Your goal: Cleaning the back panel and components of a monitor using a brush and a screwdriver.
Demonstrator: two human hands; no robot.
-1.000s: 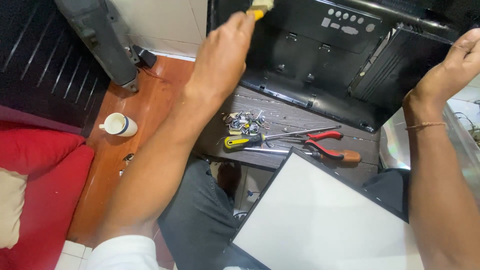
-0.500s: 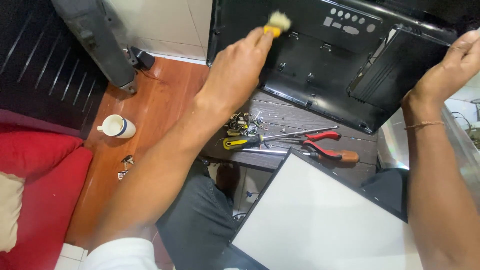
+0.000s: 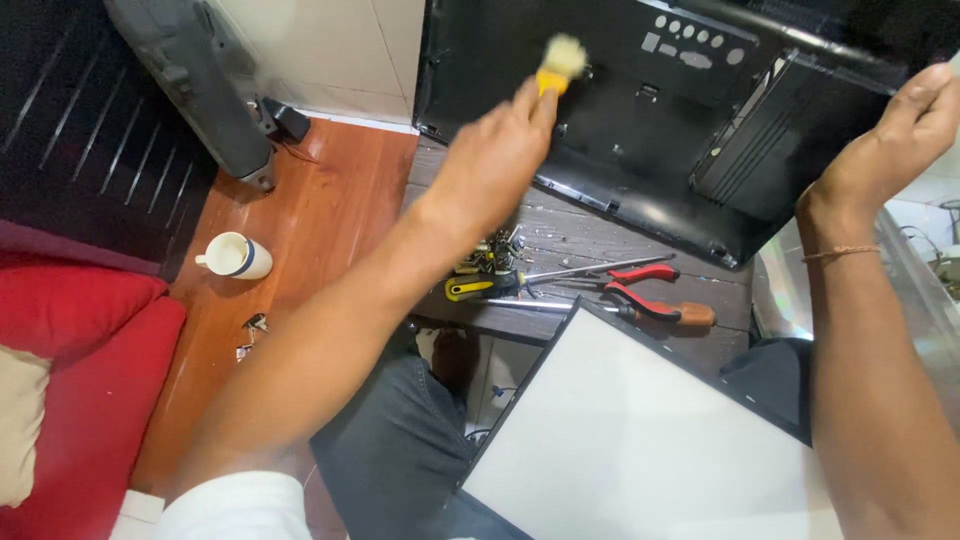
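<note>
while left fingers (image 3: 520, 110) grip brush (image 3: 558, 62), right fingers (image 3: 925, 95) clasp black panel (image 3: 640, 120), mug (image 3: 235, 256) contents unseen

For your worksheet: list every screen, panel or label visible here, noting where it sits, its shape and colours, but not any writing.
White screen panel: flat rectangle with a dark edge, across the lap.
Black back cover: large, tilted up on the table, right hand steadying it.
Small pale labels: near the cover's top.

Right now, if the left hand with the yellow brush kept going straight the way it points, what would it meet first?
The left hand points its yellow-handled brush up and away, at the black rear cover panel. The bristles look to be at or almost on that panel already, so it would likely come first; depth is hard to judge.
</note>
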